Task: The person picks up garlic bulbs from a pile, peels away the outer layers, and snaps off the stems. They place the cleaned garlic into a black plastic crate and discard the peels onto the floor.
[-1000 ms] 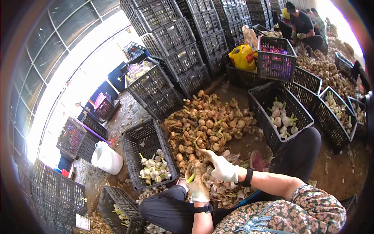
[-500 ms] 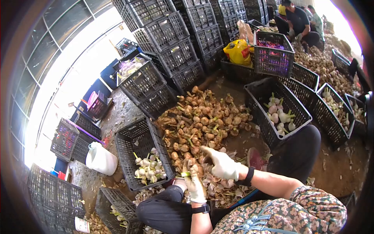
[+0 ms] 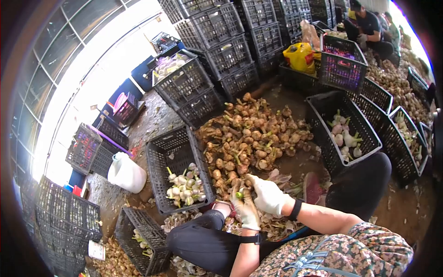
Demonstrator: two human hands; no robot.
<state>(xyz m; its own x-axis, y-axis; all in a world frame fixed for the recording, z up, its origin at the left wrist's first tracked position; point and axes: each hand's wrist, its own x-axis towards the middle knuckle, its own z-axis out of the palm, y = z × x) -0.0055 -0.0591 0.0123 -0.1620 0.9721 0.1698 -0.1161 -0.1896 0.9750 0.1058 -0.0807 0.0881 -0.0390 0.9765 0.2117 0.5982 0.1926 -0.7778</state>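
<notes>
Two-handed, holding one green-stemmed garlic bulb at six o'clock from a brown garlic heap: curled around it with the left hand, bent close over it with the right hand, cannot tell whether pinching or only touching. Flanked by a black crate at ten o'clock and another crate at two, both with pale garlic.

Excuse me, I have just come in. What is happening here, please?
The camera wearer's gloved left hand holds a green-stemmed garlic bulb, with the gloved right hand close beside it. A heap of brownish garlic lies just ahead. Paler garlic bulbs lie in a black crate on its left and in another on its right.
</notes>
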